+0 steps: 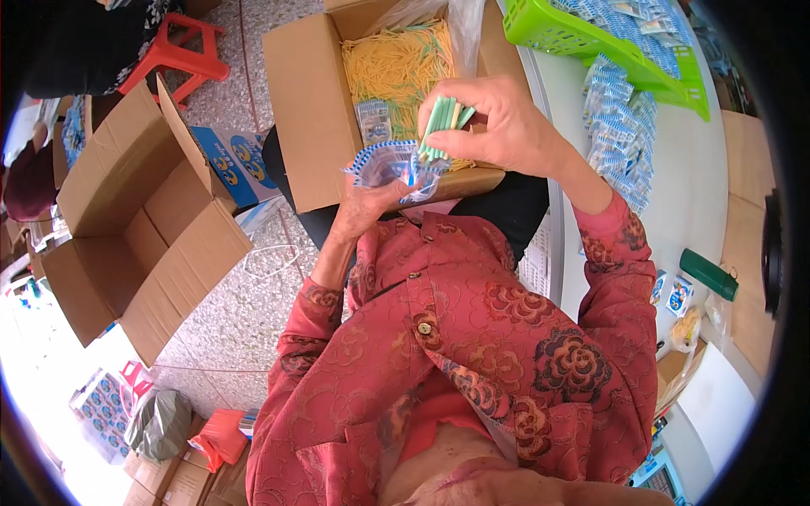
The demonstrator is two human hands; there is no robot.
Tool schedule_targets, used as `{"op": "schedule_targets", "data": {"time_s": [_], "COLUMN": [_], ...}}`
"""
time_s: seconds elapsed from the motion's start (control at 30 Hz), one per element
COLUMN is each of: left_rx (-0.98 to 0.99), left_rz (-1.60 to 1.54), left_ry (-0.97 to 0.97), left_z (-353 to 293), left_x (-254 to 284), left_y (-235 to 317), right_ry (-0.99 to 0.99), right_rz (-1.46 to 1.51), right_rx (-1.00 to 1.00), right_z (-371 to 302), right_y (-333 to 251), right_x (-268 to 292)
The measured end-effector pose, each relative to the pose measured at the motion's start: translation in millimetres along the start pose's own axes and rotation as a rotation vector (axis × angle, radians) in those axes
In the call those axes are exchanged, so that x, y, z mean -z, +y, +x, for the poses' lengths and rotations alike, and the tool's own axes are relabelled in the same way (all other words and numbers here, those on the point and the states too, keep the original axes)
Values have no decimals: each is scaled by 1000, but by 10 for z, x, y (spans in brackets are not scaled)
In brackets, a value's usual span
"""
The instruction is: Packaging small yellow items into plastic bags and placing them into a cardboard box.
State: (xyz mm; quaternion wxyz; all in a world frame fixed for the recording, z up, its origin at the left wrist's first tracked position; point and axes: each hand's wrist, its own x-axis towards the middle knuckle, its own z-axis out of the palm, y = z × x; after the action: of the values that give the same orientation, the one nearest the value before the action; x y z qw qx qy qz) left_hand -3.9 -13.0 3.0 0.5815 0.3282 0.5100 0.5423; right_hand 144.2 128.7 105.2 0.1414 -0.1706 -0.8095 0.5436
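My right hand (516,128) is closed around a small bunch of thin green and pale yellow sticks (442,126), held over the open carton on my lap. Just below it, my left hand (364,209) grips a clear plastic bag (381,165) with blue printing, its mouth beside the lower ends of the sticks. I cannot tell whether any stick is inside the bag. The open cardboard carton (305,118) holds a heap of loose yellow and green sticks (395,66). A small printed packet (373,121) lies in the carton against its left wall.
On the right, a white table (696,160) bears a green plastic basket (574,35) of blue-and-white packets, a pile of packets (616,126) and a dark green cylinder (709,274). To the left stand an open cardboard box (160,215) and a red stool (187,52).
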Motion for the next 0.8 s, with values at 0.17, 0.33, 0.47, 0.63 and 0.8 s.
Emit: {"op": "schedule_targets", "data": {"time_s": [0.17,0.33,0.47,0.63,0.8], "left_rx": [-23,-29,-76,-105,-109], "left_rz": [-8,-117,-155,-143,-128], "left_ry": [9,12,13,2,-7], "left_z": [18,17,17,27,34], "left_x": [-48,-49,-90,-88,-76], "left_y": [85,27,85,114,115], "right_ry": [-33,-106,53,146,45], "right_rz": [-219,-262,-424,-580,-677], "right_rx": [154,118,286,358,348], "right_z": [-17,-12,-29,-35,-19], "right_y": [4,-5,6,-12,0], "right_x": [-80,-114,-161,-163,-221]}}
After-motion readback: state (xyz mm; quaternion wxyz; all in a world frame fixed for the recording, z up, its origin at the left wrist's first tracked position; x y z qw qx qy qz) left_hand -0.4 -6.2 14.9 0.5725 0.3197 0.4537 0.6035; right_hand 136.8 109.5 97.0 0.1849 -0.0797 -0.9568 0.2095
